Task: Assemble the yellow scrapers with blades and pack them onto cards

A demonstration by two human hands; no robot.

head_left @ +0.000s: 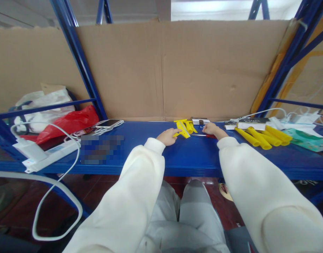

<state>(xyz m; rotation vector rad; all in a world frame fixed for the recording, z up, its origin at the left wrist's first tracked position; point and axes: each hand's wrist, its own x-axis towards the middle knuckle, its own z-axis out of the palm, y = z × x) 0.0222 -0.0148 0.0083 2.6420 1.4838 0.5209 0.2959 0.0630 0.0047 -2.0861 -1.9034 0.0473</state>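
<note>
My left hand reaches over the blue shelf top, its fingers closed on the edge of a yellow T-shaped plastic piece. More yellow plastic parts lie just behind and beside that piece. My right hand is closed with its fingertips pointing down; whatever may be between them is too small to make out. Directly under it lies a thin tool with a red end and a narrow metal shaft pointing left. Behind, near the cardboard, sits a small stack with black and white markings.
Several yellow tubes lie at right beside a green packet. At left are a phone, a white power strip with a looping cable, and a red bag. Cardboard closes off the back between blue posts.
</note>
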